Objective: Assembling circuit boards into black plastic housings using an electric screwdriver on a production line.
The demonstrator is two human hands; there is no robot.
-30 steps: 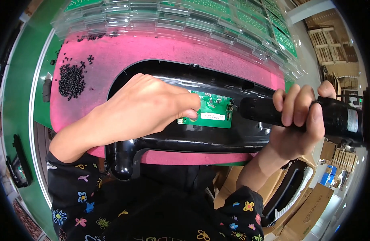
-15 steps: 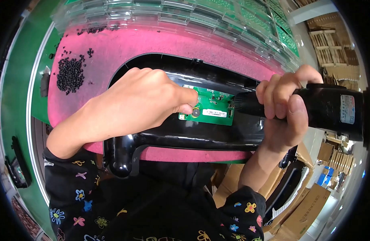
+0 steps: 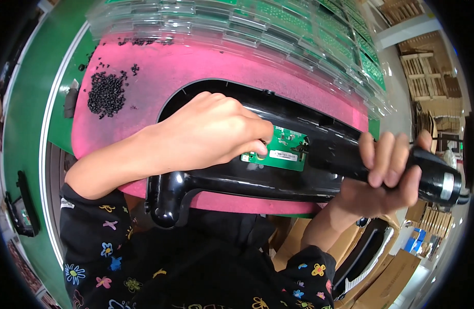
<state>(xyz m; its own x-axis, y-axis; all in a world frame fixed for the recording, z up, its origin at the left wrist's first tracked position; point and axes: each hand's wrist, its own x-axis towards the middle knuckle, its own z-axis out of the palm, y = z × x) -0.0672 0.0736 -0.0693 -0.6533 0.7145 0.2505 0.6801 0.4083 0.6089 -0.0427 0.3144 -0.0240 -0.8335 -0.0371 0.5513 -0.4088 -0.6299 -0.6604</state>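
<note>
Labels and cartons around the green circuit board

A small white rectangular label is lying on the board's lower part; brown cardboard cartons are sitting well below and right of it, with small blue boxes beside them.

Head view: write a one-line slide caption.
Left hand presses a small green circuit board into a glossy black plastic housing on a pink foam mat; right hand grips a black electric screwdriver.

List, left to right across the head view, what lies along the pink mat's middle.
Heap of small black pellets → left hand → green circuit board → right hand gripping the black cylindrical power screwdriver.
</note>
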